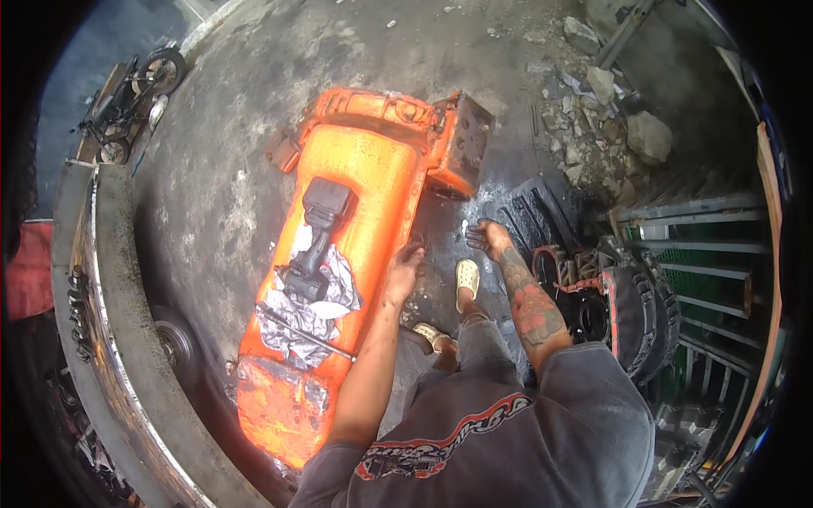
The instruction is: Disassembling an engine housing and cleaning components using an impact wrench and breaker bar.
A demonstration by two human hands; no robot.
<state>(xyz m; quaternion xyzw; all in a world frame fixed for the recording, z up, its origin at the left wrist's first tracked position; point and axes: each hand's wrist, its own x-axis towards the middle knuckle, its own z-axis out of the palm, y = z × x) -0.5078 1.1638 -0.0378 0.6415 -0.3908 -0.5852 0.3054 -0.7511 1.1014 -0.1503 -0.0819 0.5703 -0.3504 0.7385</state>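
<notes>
One chipped orange metal hood [356, 212] mid-frame, one black ribbed part [318, 237] on it; left hand [405, 264] fingers curled on its edge, right hand [489, 238] fingers spread, empty.

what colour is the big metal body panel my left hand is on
Bright orange, worn and scuffed, as the head view shows: the panel under your left hand.

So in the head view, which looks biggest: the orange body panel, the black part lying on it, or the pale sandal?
1. Orange body panel, by far the largest.
2. Black part.
3. Pale sandal, smallest, though it lies lower than the panel's top, so it is less certain.
</notes>
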